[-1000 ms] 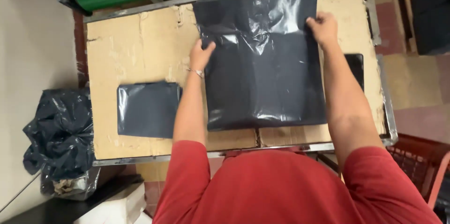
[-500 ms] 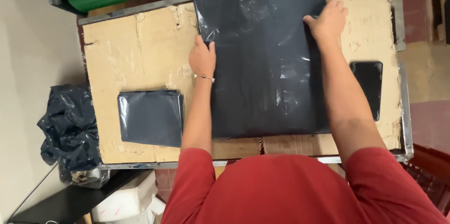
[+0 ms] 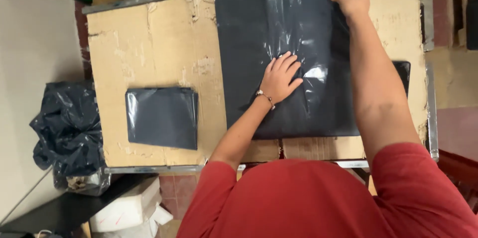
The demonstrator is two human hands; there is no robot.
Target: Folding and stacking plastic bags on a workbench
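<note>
Large dark grey plastic bag spread flat on the right half of a cardboard-covered worktop, left hand pressed on its middle with fingers spread, right hand pinching its far right edge, folded dark bag stack near the worktop's near-left corner.

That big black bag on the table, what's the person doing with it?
A person in a red shirt is spreading a large dark plastic bag flat on a cardboard-covered table. Their left hand presses down on the middle of the bag, fingers spread, while the right hand grips its far right edge. To the left lies a smaller folded stack of dark bags. A crumpled black bag sits on the floor beside the table.
</note>
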